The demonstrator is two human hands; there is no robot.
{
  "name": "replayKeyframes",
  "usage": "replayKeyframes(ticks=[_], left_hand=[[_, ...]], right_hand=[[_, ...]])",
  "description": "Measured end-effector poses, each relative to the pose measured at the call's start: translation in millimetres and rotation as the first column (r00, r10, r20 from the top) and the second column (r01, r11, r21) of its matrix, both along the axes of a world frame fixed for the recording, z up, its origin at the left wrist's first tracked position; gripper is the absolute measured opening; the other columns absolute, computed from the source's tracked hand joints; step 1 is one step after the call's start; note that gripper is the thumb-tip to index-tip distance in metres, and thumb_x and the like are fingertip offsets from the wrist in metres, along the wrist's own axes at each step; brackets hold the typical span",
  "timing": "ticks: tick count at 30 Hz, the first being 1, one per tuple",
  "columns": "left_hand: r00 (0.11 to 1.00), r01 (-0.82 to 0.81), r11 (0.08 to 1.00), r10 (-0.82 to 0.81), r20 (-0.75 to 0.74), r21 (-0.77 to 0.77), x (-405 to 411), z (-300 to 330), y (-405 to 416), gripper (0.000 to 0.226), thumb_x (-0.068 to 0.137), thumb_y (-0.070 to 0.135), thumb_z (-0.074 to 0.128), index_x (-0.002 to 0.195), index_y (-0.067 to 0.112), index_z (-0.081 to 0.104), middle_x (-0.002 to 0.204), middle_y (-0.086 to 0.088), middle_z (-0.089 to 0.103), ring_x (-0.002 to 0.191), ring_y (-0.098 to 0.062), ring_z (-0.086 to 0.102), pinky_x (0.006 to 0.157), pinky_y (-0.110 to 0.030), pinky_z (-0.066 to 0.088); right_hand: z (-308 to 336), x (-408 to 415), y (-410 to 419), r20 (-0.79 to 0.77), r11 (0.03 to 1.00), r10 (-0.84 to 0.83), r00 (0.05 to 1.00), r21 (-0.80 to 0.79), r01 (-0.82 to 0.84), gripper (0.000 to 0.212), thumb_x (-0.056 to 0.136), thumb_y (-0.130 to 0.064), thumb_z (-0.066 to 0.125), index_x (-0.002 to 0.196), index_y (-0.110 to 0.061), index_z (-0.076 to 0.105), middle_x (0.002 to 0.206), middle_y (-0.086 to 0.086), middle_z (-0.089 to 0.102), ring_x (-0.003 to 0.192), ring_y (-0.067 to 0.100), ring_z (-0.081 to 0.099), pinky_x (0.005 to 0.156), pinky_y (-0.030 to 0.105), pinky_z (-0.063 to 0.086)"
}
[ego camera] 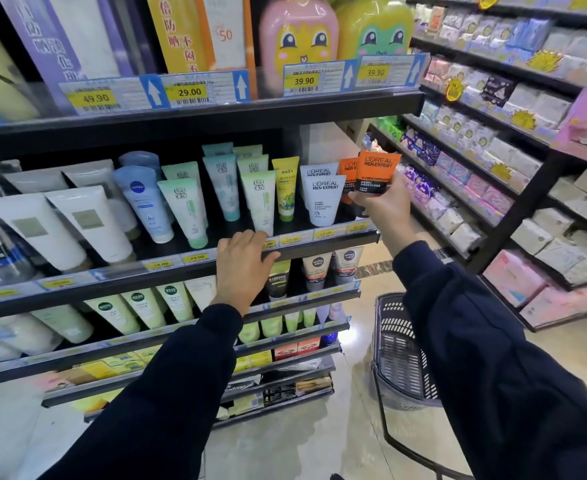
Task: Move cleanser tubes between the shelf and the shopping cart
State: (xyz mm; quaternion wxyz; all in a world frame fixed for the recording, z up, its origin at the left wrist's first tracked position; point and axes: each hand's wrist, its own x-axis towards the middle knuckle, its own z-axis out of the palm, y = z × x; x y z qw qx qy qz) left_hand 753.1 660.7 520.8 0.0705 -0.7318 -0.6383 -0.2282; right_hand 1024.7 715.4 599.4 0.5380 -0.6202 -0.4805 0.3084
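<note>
My right hand (385, 206) grips an orange and black L'Oreal Men Expert tube (377, 173) at the right end of the middle shelf (320, 245). Another orange tube (348, 171) stands just behind it, next to two white L'Oreal tubes (323, 199). My left hand (242, 265) rests on the front edge of that shelf, fingers curled over the price rail below a pale green tube (261, 202). The dark shopping basket (401, 351) stands on the floor lower right, partly hidden by my right sleeve.
Rows of white, blue and green tubes (181, 206) fill the shelf to the left. Lower shelves hold more tubes and boxes (295, 349). Large bottles (299, 39) stand above. A second rack of packets (493, 150) runs along the right, leaving a narrow aisle.
</note>
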Motion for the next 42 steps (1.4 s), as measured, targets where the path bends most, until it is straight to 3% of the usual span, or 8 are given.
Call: replayKeyframes(ticks=[3,7,12,24,30,33,37,42], left_hand=[[1.000,0.001,1.000,-0.001,0.004,0.001,0.6,-0.1,-0.2,0.037,0.094,0.045,0.068,0.119,0.018,0.066,0.099,-0.001,0.066,0.096,-0.026,0.059,0.087,-0.042,0.040],[1.000,0.001,1.000,-0.001,0.007,0.007,0.4,-0.8,-0.3,0.038,0.094,0.045,0.067,0.120,0.018,0.065,0.100,0.000,0.066,0.097,-0.026,0.059,0.088,-0.042,0.039],[1.000,0.003,1.000,-0.003,0.006,0.008,0.8,-1.1,-1.8,0.038,0.094,0.045,0.068,0.121,0.018,0.066,0.101,0.000,0.066,0.097,-0.026,0.059,0.088,-0.042,0.039],[1.000,0.013,1.000,-0.014,0.014,0.015,0.4,0.4,-3.9,0.037,0.095,0.042,0.068,0.121,0.016,0.066,0.101,-0.002,0.066,0.097,-0.027,0.059,0.088,-0.042,0.038],[1.000,0.006,1.000,-0.006,0.013,0.004,1.5,3.2,-6.7,0.038,0.095,0.042,0.068,0.122,0.016,0.066,0.102,-0.002,0.066,0.097,-0.026,0.059,0.090,-0.042,0.040],[1.000,0.016,1.000,-0.016,0.020,-0.018,0.8,5.3,-9.1,0.040,0.097,0.042,0.065,0.127,0.016,0.064,0.105,-0.002,0.067,0.100,-0.027,0.059,0.096,-0.042,0.040],[0.996,0.062,0.998,-0.060,0.062,-0.020,-3.8,12.0,-17.4,0.041,0.099,0.037,0.063,0.132,0.011,0.060,0.116,-0.008,0.065,0.110,-0.031,0.059,0.104,-0.043,0.042],[0.989,0.058,0.997,-0.064,0.135,0.052,-20.4,21.0,-62.5,0.045,0.102,0.034,0.060,0.138,0.007,0.057,0.132,-0.011,0.058,0.127,-0.030,0.051,0.110,-0.046,0.044]], right_hand=[[-6.8,-2.4,3.8,0.028,1.000,0.028,0.999,-0.009,-0.028,0.058,0.079,-0.010,0.089,0.125,-0.016,0.054,0.108,-0.006,0.069,0.091,0.000,0.065,0.073,0.017,0.050],[-24.0,-3.6,4.6,0.112,0.998,0.060,0.992,-0.041,-0.055,0.062,0.076,-0.016,0.091,0.122,-0.021,0.050,0.111,-0.007,0.067,0.101,0.011,0.065,0.091,0.032,0.052],[-29.4,-5.3,4.5,0.166,0.997,0.071,0.984,-0.029,-0.067,0.053,0.080,-0.014,0.088,0.109,-0.032,0.047,0.105,-0.008,0.062,0.099,0.014,0.061,0.087,0.029,0.047],[-31.9,-7.3,6.2,0.232,0.997,0.055,0.971,-0.056,-0.043,0.055,0.081,-0.014,0.086,0.119,-0.026,0.049,0.112,-0.005,0.063,0.104,0.016,0.061,0.088,0.033,0.049],[-36.3,-7.1,-3.8,0.172,0.997,0.045,0.984,-0.062,-0.035,0.050,0.084,-0.018,0.083,0.126,-0.023,0.055,0.116,-0.005,0.068,0.106,0.013,0.065,0.093,0.036,0.054],[-36.4,-9.0,-23.8,0.283,0.998,-0.007,0.959,-0.057,0.024,0.046,0.090,-0.027,0.077,0.129,-0.024,0.052,0.121,-0.007,0.057,0.119,0.014,0.055,0.098,0.033,0.045],[-44.4,-19.0,-70.1,0.548,0.995,-0.080,0.832,-0.003,0.098,0.071,0.100,-0.035,0.067,0.156,-0.007,0.034,0.153,0.011,0.045,0.143,0.025,0.040,0.117,0.038,0.034],[-61.7,-56.9,-136.3,0.588,0.990,0.067,0.806,0.059,-0.125,0.053,0.100,-0.025,0.065,0.149,-0.012,0.049,0.148,0.009,0.051,0.138,0.026,0.046,0.115,0.044,0.044]])
